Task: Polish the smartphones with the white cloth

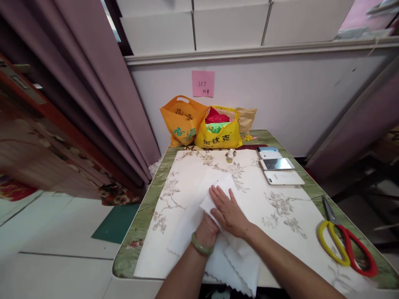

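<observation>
A white cloth (218,253) with a scalloped edge lies partly folded on the table and hangs over its front edge. My right hand (229,209) rests flat on a folded part of it, fingers stretched out and slightly apart. My left hand (208,230), with a green bangle (201,246) at the wrist, reaches in beside and partly beneath the right. Its fingers are hidden by the fold of cloth and the right hand, so their grip cannot be seen. Beneath the cloth is a pale floral sheet (156,249).
Scissors (336,234) with one yellow and one red handle lie at the right. Several phones (279,164) sit at the right edge. A small bottle (230,155) stands near the back, before an orange bag (183,120), a yellow bag (218,135) and a brown paper bag (247,119).
</observation>
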Tool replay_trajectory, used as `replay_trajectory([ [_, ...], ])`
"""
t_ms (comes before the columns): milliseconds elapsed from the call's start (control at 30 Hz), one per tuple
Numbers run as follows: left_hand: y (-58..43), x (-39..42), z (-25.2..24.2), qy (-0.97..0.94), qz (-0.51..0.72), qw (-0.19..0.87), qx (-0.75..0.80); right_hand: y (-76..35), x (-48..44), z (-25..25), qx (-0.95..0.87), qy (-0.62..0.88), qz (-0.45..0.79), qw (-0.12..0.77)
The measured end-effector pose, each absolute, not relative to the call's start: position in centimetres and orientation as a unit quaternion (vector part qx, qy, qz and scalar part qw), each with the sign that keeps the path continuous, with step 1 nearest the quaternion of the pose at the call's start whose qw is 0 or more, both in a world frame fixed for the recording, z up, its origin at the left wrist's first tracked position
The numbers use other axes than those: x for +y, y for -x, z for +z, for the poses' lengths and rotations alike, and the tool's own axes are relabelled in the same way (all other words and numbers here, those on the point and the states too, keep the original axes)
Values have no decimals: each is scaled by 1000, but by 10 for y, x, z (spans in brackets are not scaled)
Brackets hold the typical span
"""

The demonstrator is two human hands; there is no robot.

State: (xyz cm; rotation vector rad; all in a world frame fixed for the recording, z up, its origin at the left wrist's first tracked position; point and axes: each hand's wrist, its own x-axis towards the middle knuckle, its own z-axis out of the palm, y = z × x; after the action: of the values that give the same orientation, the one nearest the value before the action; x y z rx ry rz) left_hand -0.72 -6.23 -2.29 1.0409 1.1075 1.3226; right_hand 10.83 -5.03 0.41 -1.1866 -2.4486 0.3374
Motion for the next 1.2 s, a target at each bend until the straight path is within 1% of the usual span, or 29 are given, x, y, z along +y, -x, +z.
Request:
replay_trajectory([
  [33,3,-59,-23,-391,547,590,446,-106,-44,4,-865,436,132,208],
  [133,-13,-46,-17,-334,522,674,402,-103,-25,-1,-811,501,166,252],
  [267,-26,-43,-7,-228,494,758,360,-106,-12,-7,-730,547,199,358],
  [367,-29,-48,0,-176,497,768,363,-111,-8,-3,-669,547,223,451],
  [467,-32,-52,5,-168,491,771,369,-117,-6,1,-610,545,263,511],
  [567,-34,-55,11,-201,492,771,351,-123,-5,1,-556,533,312,557],
  [667,-32,-56,21,-277,488,751,349,-131,-3,-3,-476,525,355,609],
  [767,-28,-54,35,-392,446,711,377,-138,1,-7,-374,518,426,640],
  [833,-27,-51,48,-492,401,660,402,-141,3,-7,-312,504,472,652],
  [900,-29,-50,59,-591,352,575,443,-143,5,-6,-265,485,502,665],
  [967,-34,-50,68,-661,320,457,502,-145,6,-3,-236,462,524,676],
  [1067,-45,-54,72,-703,291,283,584,-147,6,3,-216,440,542,683],
  [1133,-52,-57,70,-705,284,206,616,-148,5,6,-223,436,539,685],
  [1200,-56,-60,66,-713,265,159,629,-148,4,8,-257,432,530,682],
])
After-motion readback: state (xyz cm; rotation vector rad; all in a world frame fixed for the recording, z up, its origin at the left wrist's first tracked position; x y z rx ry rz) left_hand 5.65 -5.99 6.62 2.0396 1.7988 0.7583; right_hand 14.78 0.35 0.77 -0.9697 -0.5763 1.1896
